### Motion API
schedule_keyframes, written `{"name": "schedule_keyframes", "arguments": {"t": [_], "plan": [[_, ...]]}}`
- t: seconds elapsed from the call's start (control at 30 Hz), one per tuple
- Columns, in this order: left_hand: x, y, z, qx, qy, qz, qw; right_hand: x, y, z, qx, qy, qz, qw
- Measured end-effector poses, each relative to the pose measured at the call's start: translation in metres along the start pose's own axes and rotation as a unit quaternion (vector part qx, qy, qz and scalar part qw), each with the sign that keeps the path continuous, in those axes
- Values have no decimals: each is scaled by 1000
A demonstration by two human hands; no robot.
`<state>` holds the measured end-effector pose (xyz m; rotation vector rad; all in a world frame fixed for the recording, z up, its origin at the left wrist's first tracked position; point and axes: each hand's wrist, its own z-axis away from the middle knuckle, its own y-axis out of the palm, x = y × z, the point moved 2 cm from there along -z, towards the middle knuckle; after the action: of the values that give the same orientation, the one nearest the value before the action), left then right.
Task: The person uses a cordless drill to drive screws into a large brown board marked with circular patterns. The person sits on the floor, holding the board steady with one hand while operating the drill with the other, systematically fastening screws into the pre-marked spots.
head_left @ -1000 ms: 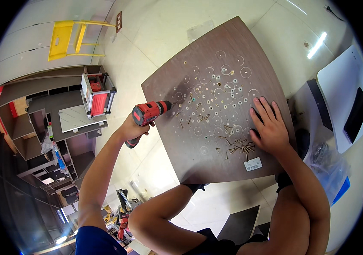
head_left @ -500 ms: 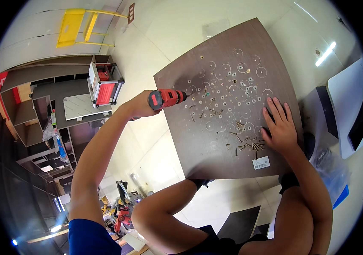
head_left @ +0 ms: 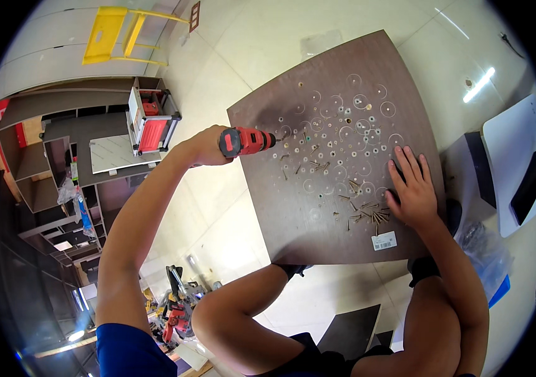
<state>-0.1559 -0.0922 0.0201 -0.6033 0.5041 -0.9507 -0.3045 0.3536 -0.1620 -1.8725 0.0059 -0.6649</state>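
Observation:
My left hand (head_left: 210, 146) grips a red and black cordless drill (head_left: 248, 142), its chuck over the left part of a dark brown board (head_left: 293, 217). The bit's tip is at or just above the surface; I cannot tell whether it touches. Flat on the board's right side rests my right hand (head_left: 415, 195), fingers spread. Between the hands the wood bears many drilled holes and scribed circles. Loose screws (head_left: 378, 215) lie in a heap near the right hand, with several more scattered toward the drill. A white label (head_left: 383, 240) sticks near the board's front edge.
Shelving units (head_left: 42, 163) and a red-fronted case (head_left: 152, 125) stand at the left. A yellow stand (head_left: 106, 36) is at the far left. At the right, a dark phone-like slab (head_left: 527, 191) lies on a white panel (head_left: 500, 141). Red power tools (head_left: 177, 317) sit near my left knee.
The drill and both hands hold nearly the same places. The view has shifted slightly, with the board's far corner appearing a little lower.

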Motion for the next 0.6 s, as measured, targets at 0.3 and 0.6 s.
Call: {"name": "schedule_keyframes", "arguments": {"t": [0.3, 0.6], "plan": [[-5, 4, 13, -28, 14, 29, 999, 1, -1, 0, 2, 3, -2, 1000], [1, -1, 13, 18, 2, 74, 997, 0, 0, -1, 3, 2, 2, 1000]]}}
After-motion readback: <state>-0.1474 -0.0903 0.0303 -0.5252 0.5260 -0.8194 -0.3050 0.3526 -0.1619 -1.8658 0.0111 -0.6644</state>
